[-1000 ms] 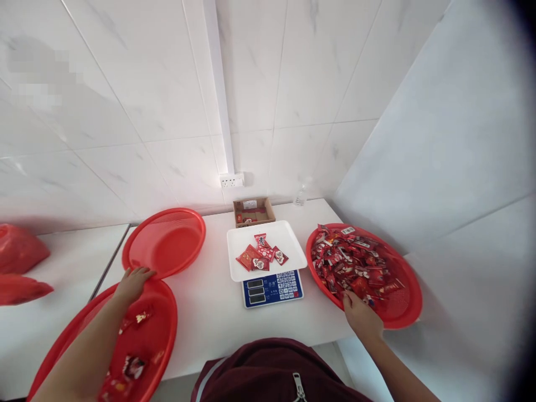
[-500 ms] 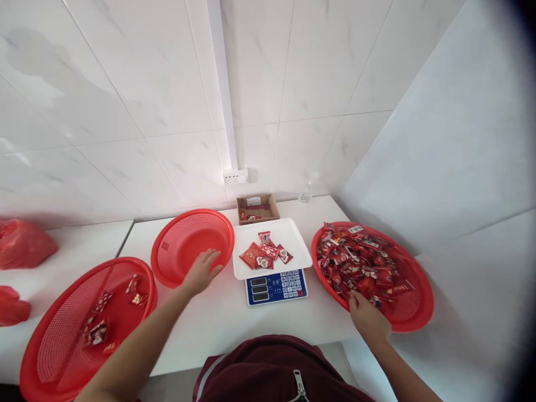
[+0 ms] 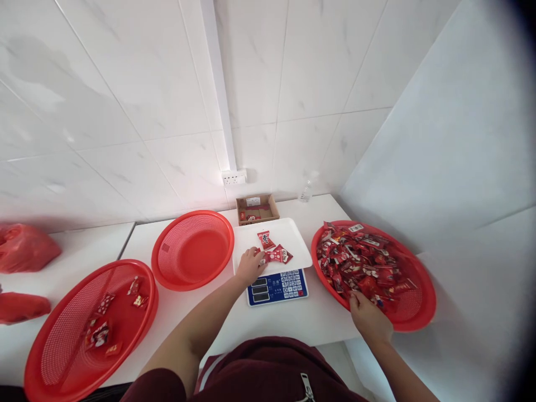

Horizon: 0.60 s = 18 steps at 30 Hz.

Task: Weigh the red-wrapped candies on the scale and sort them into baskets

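My left hand point(image 3: 250, 265) is over the white weighing tray point(image 3: 243, 234), its fingers curled on the small red snack packets at the left side. It hides part of them. Another red packet point(image 3: 265, 240) lies just beyond the fingers, and more packets point(image 3: 281, 255) lie to their right. Below the tray is the scale's blue keypad panel point(image 3: 276, 287). At the right, my right hand point(image 3: 371, 319) is closed on the near rim of a red plastic basket point(image 3: 425, 301) heaped with red snack packets point(image 3: 360, 259).
A red basket point(image 3: 201, 254) with nothing in it stands left of the scale. Nearer is another red basket point(image 3: 125, 318) with several packets. Behind the tray sit a cardboard box point(image 3: 257, 207) and a clear bottle point(image 3: 306, 192). Red plastic bags point(image 3: 29, 248) lie far left.
My left hand has moved right, from over the basket with nothing in it onto the packets on the weighing tray. My right hand stays at the full basket's rim.
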Available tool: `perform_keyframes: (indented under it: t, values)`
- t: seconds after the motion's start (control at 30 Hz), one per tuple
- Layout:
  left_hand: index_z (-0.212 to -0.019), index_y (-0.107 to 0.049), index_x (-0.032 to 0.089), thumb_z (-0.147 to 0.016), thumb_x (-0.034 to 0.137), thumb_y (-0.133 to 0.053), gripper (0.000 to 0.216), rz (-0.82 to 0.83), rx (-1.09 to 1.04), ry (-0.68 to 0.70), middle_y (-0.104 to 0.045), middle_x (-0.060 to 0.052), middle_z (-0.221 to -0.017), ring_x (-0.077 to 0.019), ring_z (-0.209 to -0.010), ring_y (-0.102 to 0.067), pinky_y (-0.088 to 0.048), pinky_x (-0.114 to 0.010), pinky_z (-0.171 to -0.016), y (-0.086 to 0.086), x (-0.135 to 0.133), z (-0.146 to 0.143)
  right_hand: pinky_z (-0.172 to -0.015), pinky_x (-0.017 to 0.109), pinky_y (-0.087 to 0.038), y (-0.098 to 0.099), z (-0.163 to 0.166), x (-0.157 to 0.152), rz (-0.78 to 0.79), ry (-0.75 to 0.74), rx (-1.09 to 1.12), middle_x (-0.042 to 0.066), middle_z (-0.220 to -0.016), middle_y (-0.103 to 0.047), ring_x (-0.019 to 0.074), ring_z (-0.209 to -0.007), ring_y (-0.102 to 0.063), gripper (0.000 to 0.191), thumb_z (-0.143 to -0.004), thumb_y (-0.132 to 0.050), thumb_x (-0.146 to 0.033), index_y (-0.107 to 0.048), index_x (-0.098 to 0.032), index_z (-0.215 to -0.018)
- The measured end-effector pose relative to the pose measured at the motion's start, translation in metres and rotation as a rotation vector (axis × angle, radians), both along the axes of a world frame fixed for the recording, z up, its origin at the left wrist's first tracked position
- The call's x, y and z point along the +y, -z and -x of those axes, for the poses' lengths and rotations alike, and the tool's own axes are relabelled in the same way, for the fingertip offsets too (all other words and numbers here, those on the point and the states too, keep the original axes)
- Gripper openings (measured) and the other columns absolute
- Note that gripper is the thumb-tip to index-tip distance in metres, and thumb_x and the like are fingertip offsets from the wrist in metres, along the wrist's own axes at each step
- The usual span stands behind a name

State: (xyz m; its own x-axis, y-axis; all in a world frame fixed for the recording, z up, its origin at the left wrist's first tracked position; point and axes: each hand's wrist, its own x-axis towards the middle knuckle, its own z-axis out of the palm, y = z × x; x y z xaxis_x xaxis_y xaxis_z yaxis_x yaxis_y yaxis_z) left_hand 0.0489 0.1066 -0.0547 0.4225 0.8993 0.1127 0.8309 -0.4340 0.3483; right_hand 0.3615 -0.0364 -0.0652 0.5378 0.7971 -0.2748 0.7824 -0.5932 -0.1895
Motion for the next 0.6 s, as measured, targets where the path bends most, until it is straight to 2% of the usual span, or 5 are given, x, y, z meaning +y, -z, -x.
perform_keyframes:
  t: [0.2, 0.33, 0.4, 0.47, 0.6]
  values:
    - [-0.097, -0.061, 0.019, -0.085, 0.026, -0.049, 0.019, -0.210, -0.113, -0.264, -0.052, -0.013, -0.114, -0.0228, -0.104, -0.052, -0.044, -0.037, -0.089, -0.026, 0.014, 0.055, -0.063, 0.031, -0.047, -0.009, 0.004, 0.001, -0.004, 0.013, 0.027, 0.009, -0.112, -0.066, 0.0239, -0.086, -0.066, 0.044, -0.090, -0.028, -0.036, -0.061, -0.023, -0.116]
    - [-0.110, -0.057, 0.016, -0.080, 0.025, -0.055, 0.032, -0.325, -0.072, -0.552, -0.051, -0.017, -0.122, -0.0323, -0.114, -0.047, -0.037, -0.053, -0.095, -0.039, 0.018, 0.089, -0.064, 0.032, -0.049, -0.010, 0.005, 0.002, 0.002, 0.022, 0.036, 0.010, -0.113, -0.065, 0.0246, -0.087, -0.065, 0.044, -0.089, -0.030, -0.035, -0.062, -0.023, -0.116]
    - [-0.122, -0.051, 0.016, -0.080, 0.029, -0.056, 0.044, -0.304, -0.006, -0.493, -0.044, -0.020, -0.133, -0.0363, -0.126, -0.036, -0.023, -0.061, -0.103, -0.036, 0.017, 0.086, -0.065, 0.032, -0.048, -0.010, 0.005, 0.002, 0.006, 0.018, 0.038, 0.010, -0.115, -0.065, 0.0243, -0.089, -0.065, 0.043, -0.089, -0.030, -0.035, -0.061, -0.023, -0.117]
    - [-0.129, -0.045, 0.019, -0.082, 0.038, -0.054, 0.052, -0.228, 0.058, -0.301, -0.036, -0.017, -0.142, -0.0342, -0.135, -0.024, -0.014, -0.058, -0.108, -0.028, 0.015, 0.068, -0.065, 0.029, -0.048, -0.011, 0.005, 0.002, 0.017, 0.018, 0.041, 0.008, -0.116, -0.064, 0.0228, -0.091, -0.065, 0.043, -0.090, -0.029, -0.035, -0.060, -0.024, -0.117]
    - [-0.142, -0.028, 0.025, -0.082, 0.056, -0.048, 0.070, 0.025, 0.061, -0.045, -0.017, -0.013, -0.152, -0.0333, -0.140, -0.011, -0.021, -0.054, -0.108, -0.009, 0.021, 0.007, -0.064, 0.026, -0.045, -0.012, 0.004, 0.002, 0.050, 0.014, 0.049, 0.005, -0.116, -0.065, 0.0201, -0.094, -0.064, 0.042, -0.091, -0.027, -0.035, -0.059, -0.026, -0.116]
